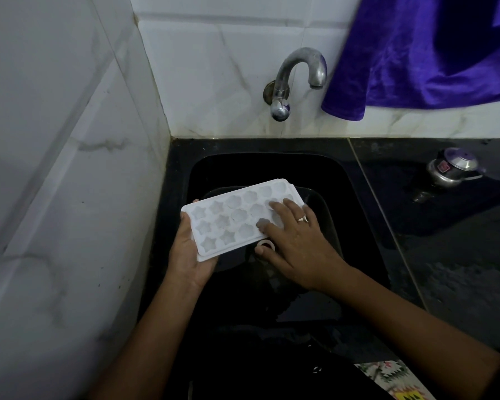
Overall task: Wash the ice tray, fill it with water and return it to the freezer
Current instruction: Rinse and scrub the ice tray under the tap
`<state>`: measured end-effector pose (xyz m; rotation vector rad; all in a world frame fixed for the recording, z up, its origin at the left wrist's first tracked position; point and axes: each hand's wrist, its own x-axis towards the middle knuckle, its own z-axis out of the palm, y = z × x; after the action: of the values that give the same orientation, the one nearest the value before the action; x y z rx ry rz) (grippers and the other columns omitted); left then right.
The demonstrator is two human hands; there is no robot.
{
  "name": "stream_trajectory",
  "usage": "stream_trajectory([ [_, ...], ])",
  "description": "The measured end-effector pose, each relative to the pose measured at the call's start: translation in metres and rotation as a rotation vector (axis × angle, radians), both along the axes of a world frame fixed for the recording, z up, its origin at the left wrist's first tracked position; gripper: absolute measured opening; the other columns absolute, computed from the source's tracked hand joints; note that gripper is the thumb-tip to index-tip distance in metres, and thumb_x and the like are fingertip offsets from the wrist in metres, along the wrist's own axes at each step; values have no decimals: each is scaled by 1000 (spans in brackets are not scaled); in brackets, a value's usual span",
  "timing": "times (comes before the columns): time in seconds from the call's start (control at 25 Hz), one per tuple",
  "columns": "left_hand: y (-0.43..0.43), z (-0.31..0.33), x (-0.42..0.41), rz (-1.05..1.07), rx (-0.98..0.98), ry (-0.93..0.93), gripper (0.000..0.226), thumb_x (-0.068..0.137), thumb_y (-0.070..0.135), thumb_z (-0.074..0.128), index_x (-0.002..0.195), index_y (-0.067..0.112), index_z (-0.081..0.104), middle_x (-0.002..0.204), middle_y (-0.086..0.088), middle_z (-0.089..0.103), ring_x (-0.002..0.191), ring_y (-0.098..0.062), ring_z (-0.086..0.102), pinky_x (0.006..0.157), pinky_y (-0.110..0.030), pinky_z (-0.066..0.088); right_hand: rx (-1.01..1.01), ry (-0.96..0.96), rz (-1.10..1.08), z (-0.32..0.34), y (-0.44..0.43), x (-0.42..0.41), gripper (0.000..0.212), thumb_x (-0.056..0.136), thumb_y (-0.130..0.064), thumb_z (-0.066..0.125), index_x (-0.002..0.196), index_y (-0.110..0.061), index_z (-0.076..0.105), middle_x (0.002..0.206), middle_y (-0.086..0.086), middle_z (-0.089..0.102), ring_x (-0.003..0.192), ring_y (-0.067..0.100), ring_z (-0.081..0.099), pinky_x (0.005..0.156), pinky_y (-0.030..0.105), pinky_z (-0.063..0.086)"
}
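Note:
A white ice tray point(231, 215) with star and flower shaped cells is held over the black sink point(355, 180), cells facing up. My left hand point(189, 252) grips its near left end from below, thumb on the rim. My right hand point(298, 241) lies on the tray's right part with straight fingers pressing on the cells and a ring on one finger. The metal tap point(298, 73) juts from the tiled wall above the sink; no water runs from it.
A dark bowl point(326, 215) sits in the sink under the tray. A small metal pot with a purple lid point(453, 168) stands on the black counter at right. A purple cloth point(416, 53) hangs at upper right. White tiled wall on the left.

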<state>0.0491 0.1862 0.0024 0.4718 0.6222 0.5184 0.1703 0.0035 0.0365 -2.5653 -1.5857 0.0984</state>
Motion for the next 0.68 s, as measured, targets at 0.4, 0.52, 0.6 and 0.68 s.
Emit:
stream_trajectory([
  [0.4,-7,5,3,-24,-39,-59,43,110,48,34,128,22,65,132,-16,70,113,-33,73,93,-54,60,44,-26,14,6,15,-18,55,102,-69,28,130,-31,56,162,16,33,154,38,21,122,64,14],
  [0.52,-8,8,4,-22,-49,-48,45,110,48,34,123,22,68,130,-16,71,111,-32,74,91,-54,60,42,-19,16,5,17,-20,58,101,-70,27,127,-27,57,163,15,30,155,37,18,123,63,13],
  [0.6,-4,6,4,-15,-47,-42,43,110,48,35,124,24,67,133,-15,70,113,-31,73,94,-54,60,21,-30,69,3,11,-18,60,102,-71,28,138,-30,51,165,13,27,156,37,14,123,64,11],
  [0.68,-5,6,3,-17,-30,-25,43,110,49,35,126,24,66,134,-16,69,116,-32,71,98,-55,55,46,-24,48,6,10,-12,54,102,-68,30,137,-34,53,164,15,29,156,38,16,123,65,12],
])
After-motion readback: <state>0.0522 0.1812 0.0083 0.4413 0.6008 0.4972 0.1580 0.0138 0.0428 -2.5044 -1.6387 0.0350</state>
